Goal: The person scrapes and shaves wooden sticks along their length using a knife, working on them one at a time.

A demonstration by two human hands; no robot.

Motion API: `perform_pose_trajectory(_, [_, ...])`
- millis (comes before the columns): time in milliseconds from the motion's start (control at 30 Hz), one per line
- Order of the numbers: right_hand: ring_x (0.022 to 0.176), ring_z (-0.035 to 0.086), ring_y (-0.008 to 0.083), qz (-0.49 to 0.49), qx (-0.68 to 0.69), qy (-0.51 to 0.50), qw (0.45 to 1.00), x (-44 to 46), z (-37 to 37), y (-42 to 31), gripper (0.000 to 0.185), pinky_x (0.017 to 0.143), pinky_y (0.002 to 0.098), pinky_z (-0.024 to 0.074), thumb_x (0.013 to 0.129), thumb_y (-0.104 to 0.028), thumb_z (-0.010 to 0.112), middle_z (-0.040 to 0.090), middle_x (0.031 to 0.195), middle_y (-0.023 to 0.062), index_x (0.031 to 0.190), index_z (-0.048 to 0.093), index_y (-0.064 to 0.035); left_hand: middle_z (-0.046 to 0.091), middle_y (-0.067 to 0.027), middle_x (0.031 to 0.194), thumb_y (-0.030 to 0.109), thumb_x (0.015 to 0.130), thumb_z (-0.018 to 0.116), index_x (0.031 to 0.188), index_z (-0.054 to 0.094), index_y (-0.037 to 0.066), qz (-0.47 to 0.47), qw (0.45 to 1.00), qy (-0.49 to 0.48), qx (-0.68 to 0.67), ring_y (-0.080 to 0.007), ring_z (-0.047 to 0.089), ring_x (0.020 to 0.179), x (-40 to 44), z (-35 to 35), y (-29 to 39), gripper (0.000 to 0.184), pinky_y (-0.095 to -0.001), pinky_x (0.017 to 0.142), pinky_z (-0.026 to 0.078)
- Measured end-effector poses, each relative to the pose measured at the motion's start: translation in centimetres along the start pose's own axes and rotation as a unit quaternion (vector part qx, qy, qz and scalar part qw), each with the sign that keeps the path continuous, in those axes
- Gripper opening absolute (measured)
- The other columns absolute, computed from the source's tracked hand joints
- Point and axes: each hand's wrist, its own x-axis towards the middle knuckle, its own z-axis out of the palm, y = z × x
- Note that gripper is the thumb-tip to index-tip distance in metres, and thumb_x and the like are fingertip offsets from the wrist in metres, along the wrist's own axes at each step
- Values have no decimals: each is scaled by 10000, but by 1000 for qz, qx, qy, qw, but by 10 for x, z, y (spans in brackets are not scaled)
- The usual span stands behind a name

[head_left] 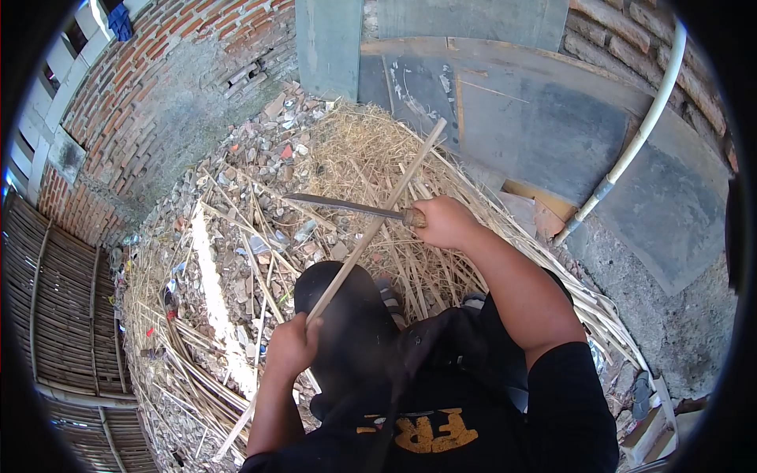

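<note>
My left hand [291, 345] is closed around the lower part of a long, pale bamboo strip [347, 266]. The strip slants up and to the right, away from my body, and its lower end runs on below the hand. In my right hand [444, 223] is the handle of a machete [347, 205], with the fingers wrapped round it. Its dark blade points left and crosses the strip at about the strip's middle. Whether the edge is touching or cutting into the strip, I cannot tell.
Pale shavings [367, 142] and loose strips [181, 359] cover rubble ground [276, 158] around my feet. A brick wall [165, 110] stands at the left, a woven bamboo panel [67, 292] at the lower left. Grey boards [544, 118] and a white pipe [646, 130] stand at the right.
</note>
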Motion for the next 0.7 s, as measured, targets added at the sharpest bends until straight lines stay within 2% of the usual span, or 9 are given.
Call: perform_pose_trajectory(700, [963,722,368,21,13,-25,999,0,-2,-3,226,848,509,571,833,-233,706,741,955,163,1014,727,-100,630,-277,693,302,1015,654,818,575,13,5,1000,6,-18,-516,645,723,1,-1,0,358,-587,657,499])
